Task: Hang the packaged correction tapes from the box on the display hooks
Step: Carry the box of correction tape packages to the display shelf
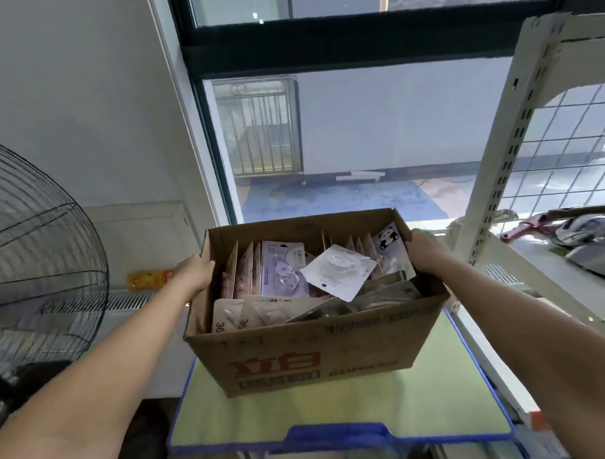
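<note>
An open brown cardboard box (310,353) sits in the middle of the view on a pale green surface with a blue edge (425,402). It is full of packaged correction tapes (286,273), several standing in rows and others lying loose, one white pack (339,270) on top and a panda-printed pack (388,239) at the far right. My left hand (195,270) grips the box's left wall. My right hand (425,250) grips the far right corner. No display hooks show.
A white slotted shelf upright (502,160) with a wire grid panel (568,152) stands to the right, with a shelf (546,272) holding a few items. A black fan guard (36,240) fills the left. A large window lies straight ahead.
</note>
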`<state>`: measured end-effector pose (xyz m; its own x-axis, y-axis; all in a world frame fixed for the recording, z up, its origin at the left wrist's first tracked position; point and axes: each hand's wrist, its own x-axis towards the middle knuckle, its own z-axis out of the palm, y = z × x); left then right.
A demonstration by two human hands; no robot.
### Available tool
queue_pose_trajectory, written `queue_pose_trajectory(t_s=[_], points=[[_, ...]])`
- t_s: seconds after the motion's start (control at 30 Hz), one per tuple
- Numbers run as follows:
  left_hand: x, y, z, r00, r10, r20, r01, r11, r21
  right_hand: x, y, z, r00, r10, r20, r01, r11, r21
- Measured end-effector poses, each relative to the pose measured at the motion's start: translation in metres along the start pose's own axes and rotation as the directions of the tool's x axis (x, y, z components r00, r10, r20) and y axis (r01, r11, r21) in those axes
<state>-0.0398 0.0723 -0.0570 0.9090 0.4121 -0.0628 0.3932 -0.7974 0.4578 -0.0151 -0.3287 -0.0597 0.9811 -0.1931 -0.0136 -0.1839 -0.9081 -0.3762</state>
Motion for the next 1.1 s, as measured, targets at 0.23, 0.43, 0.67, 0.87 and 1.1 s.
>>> queue_pose_trajectory(t_s=[0.23,0.43,0.67,0.87,1.1], points=[[-0.05,-0.024,-0.02,0.987,-0.129,-0.09,0.112,0.978,-0.177,-0.005,-0.019,-0.017,0.984,-0.176,0.018,0.176,0.981,-0.081],[-0.115,-0.052,-0.037,0.943,-0.261,-0.207,0.215,0.952,-0.218,-0.006,-0.052,-0.014,0.93,-0.357,0.086,0.363,0.929,-0.068],[-0.202,-0.105,-0.064,0.849,-0.449,-0.279,0.403,0.891,-0.207,-0.03,-0.107,0.002,0.812,-0.553,0.184,0.562,0.827,0.004],[-0.283,-0.152,-0.078,0.767,-0.565,-0.306,0.52,0.825,-0.221,-0.068,-0.17,0.028,0.631,-0.74,0.234,0.758,0.652,0.018],[-0.389,-0.212,-0.094,0.579,-0.736,-0.35,0.719,0.664,-0.207,-0.15,-0.248,0.069,0.387,-0.883,0.265,0.898,0.426,0.107]])
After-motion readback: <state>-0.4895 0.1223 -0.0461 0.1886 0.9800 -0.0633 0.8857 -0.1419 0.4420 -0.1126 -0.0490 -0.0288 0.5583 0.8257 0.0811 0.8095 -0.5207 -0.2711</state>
